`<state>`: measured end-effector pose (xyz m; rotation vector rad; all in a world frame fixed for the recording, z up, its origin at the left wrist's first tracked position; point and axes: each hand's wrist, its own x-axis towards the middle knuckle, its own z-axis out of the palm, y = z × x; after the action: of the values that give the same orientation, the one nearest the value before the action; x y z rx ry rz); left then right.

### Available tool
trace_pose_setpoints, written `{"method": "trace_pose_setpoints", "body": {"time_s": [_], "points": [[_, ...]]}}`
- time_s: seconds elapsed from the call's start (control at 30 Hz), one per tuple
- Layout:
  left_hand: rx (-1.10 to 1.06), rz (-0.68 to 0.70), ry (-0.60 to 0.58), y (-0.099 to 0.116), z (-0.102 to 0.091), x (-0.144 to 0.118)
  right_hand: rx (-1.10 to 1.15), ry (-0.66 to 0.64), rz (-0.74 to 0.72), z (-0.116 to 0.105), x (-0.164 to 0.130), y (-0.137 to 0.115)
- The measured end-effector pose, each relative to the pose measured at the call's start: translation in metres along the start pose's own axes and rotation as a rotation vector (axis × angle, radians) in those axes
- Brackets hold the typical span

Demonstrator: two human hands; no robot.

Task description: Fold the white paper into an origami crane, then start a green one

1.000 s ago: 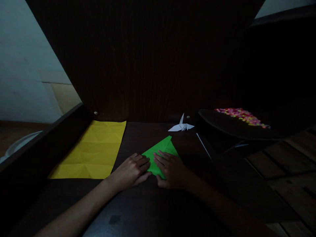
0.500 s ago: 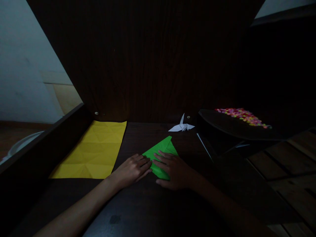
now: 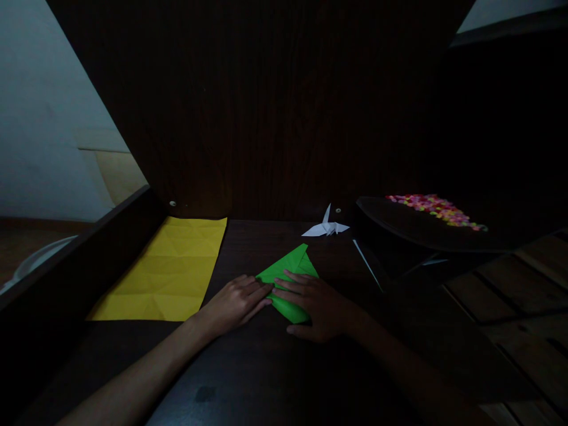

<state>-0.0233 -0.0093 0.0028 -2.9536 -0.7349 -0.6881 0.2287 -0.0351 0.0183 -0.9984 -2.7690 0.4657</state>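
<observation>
two bare hands lie flat, palms down, side by side on a dark worktop (image 3: pixel 248 367), seen from above in dim light. the left hand (image 3: pixel 235 303) has its fingers stretched out and close together, the tips resting on the near left edge of a green paper (image 3: pixel 290 269). the right hand (image 3: pixel 317 305) is spread flat over the near right part of the same paper, its fingers pointing left so that they almost meet the left hand's fingertips. neither hand pinches anything; both press down.

the green paper is bright green and folded into a triangle. its sharp tip points away from the person and a little to the right, and a fold line runs close to its right edge, where a narrower flap shows in a slightly different shade. its wide near part is hidden under the hands. it lies flat in the middle of the worktop.

well to the left lies a yellow sheet (image 3: pixel 171 269), large, rectangular, opened flat and marked all over with a grid of creases. beyond the green paper, near the back wall (image 3: pixel 275 118) of dark wood, stands a small white crane (image 3: pixel 326 226) of folded paper, one point raised. to its right a thin white strip (image 3: pixel 366 263) slants across the dark surface. further right a dark tray (image 3: pixel 399 228) holds a scatter of tiny pink, yellow and orange bits (image 3: pixel 437 210), too small to tell apart.
</observation>
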Motion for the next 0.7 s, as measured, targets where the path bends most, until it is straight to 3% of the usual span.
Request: {"method": "trace_pose_setpoints", "body": {"time_s": [0.47,0.7], "points": [[-0.082,0.018,-0.091,-0.0007,-0.0104,-0.0018,-0.002,-0.048,-0.028,-0.0089,0.0000,0.0027],[-0.112,-0.018,-0.040,-0.0012,-0.0050,-0.0016,0.121,-0.028,0.042,-0.0089,0.0008,0.0065]]}}
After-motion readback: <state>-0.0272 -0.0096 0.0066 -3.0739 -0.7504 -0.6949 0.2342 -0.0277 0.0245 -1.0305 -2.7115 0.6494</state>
